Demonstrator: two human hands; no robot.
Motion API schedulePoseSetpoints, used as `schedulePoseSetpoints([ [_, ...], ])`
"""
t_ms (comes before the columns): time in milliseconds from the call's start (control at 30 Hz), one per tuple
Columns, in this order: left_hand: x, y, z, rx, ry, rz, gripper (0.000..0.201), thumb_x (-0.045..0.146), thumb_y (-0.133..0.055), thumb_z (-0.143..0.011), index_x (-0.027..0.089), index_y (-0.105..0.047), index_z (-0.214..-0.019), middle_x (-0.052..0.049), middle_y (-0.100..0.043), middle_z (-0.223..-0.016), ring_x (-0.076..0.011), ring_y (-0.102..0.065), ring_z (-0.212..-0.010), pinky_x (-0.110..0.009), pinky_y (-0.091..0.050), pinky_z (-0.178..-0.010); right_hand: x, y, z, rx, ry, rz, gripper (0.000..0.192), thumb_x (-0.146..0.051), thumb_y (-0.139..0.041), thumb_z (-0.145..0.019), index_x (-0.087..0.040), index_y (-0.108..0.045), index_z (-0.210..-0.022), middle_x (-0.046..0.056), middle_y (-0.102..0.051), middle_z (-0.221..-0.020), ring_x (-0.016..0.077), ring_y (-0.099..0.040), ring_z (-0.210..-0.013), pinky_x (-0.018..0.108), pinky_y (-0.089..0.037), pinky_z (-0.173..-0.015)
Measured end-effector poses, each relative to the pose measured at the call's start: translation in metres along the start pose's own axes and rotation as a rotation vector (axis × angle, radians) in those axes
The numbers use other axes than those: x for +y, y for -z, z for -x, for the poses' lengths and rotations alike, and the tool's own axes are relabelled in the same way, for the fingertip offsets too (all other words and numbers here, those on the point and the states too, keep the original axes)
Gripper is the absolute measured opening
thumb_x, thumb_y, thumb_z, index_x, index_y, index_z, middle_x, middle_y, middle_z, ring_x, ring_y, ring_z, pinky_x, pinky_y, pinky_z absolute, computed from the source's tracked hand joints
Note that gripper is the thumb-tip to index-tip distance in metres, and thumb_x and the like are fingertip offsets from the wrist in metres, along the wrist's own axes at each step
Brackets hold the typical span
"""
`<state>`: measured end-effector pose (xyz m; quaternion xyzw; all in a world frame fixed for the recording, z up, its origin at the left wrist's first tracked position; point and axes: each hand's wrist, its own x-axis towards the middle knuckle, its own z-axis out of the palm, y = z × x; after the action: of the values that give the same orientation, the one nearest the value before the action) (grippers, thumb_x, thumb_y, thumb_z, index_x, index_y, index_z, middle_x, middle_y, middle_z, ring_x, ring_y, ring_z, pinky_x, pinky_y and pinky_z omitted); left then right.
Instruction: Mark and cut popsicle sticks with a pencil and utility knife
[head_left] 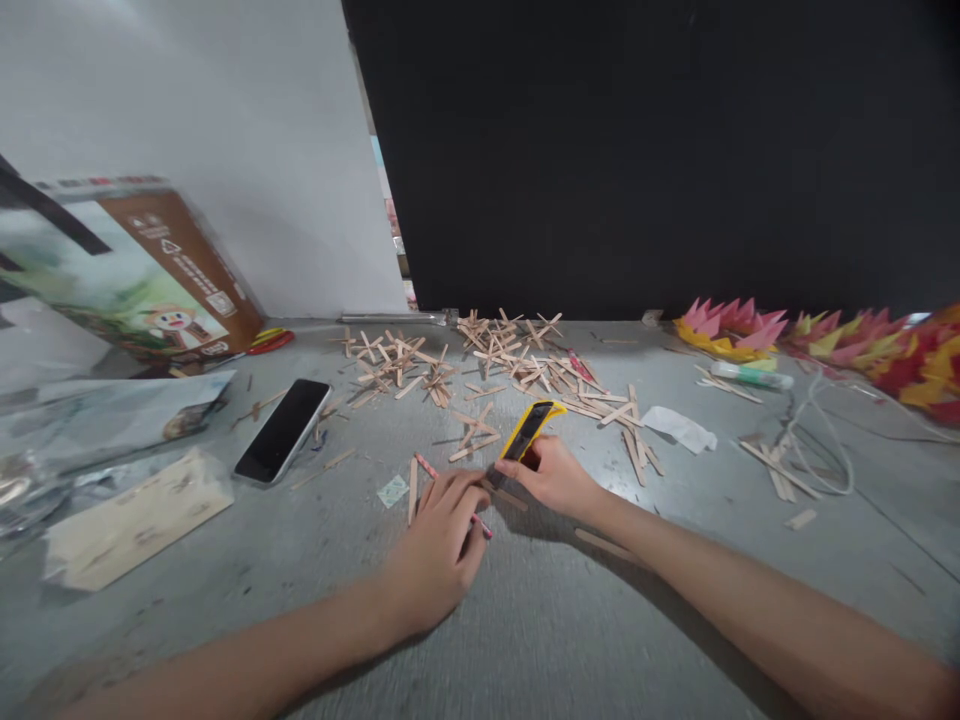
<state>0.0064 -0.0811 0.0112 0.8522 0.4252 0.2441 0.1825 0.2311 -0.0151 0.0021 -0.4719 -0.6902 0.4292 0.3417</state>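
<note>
My right hand (551, 478) is wrapped round a yellow and black utility knife (527, 430), its blade end pointing down toward my left fingertips. My left hand (442, 550) lies low on the table with bent fingers, pinning a wooden craft stick (513, 498) whose right end shows beside the knife. Beneath the same hand runs a red patterned pencil (424, 464), its middle hidden by the fingers. Another craft stick (412, 490) lies just left of the hand. Beyond the hands is a joined star of sticks (474, 432).
Piles of crossed craft sticks (397, 362) spread along the back. At left lie a phone (283, 430), a plastic packet (139, 520) and a printed bag (172, 270). At right are a glue stick (751, 375), a white cable (847, 480), crumpled tissue (679, 428) and paper petal crafts (731, 330).
</note>
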Motion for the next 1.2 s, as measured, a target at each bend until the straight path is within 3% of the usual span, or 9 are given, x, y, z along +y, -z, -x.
schedulePoseSetpoints([
  [400,-0.0018,-0.0015,0.0006,0.017,-0.007,-0.007,0.022,0.005,-0.049,-0.095,0.022,-0.06,-0.103,-0.008,-0.062,-0.111,-0.0272,-0.059,-0.112,-0.048,-0.049,-0.103,0.001,0.0001,-0.0004,0.019,0.024,0.015,0.024,-0.039,-0.069,-0.093,-0.016,-0.076,-0.091,0.006,-0.076,-0.084,0.0196,-0.066,-0.075,0.029,-0.051,-0.07],
  [600,-0.0023,-0.001,0.0003,-0.002,-0.005,0.02,0.021,0.005,-0.047,-0.097,0.021,-0.06,-0.103,-0.009,-0.061,-0.113,-0.0271,-0.058,-0.114,-0.048,-0.048,-0.105,-0.0015,0.0005,0.0002,0.011,0.005,0.025,0.024,-0.039,-0.069,-0.093,-0.016,-0.073,-0.087,0.004,-0.072,-0.078,0.0183,-0.063,-0.071,0.028,-0.047,-0.066],
  [800,-0.0027,-0.0001,0.0017,-0.024,-0.043,0.044,0.022,0.005,-0.045,-0.101,0.021,-0.06,-0.102,-0.006,-0.063,-0.111,-0.0241,-0.059,-0.114,-0.046,-0.046,-0.11,-0.0022,0.0007,0.0003,0.015,0.016,0.026,0.026,-0.04,-0.069,-0.093,-0.015,-0.076,-0.092,0.007,-0.076,-0.085,0.02,-0.065,-0.075,0.03,-0.049,-0.068],
  [933,0.0004,0.0024,0.0013,-0.059,-0.109,0.091,0.024,0.004,-0.045,-0.101,0.022,-0.06,-0.099,-0.005,-0.065,-0.109,-0.0228,-0.06,-0.115,-0.04,-0.049,-0.105,-0.002,0.0004,0.0004,0.007,0.012,0.028,0.028,-0.041,-0.069,-0.094,-0.015,-0.078,-0.092,0.008,-0.078,-0.086,0.02,-0.066,-0.073,0.029,-0.049,-0.066],
  [1200,0.0028,0.0024,0.0001,-0.053,-0.131,0.121,0.023,0.004,-0.044,-0.1,0.021,-0.06,-0.097,-0.006,-0.067,-0.11,-0.0222,-0.06,-0.115,-0.04,-0.05,-0.105,-0.001,-0.0001,0.0003,0.017,0.021,0.05,0.03,-0.043,-0.07,-0.094,-0.015,-0.08,-0.093,0.007,-0.078,-0.084,0.0205,-0.067,-0.073,0.029,-0.051,-0.066],
])
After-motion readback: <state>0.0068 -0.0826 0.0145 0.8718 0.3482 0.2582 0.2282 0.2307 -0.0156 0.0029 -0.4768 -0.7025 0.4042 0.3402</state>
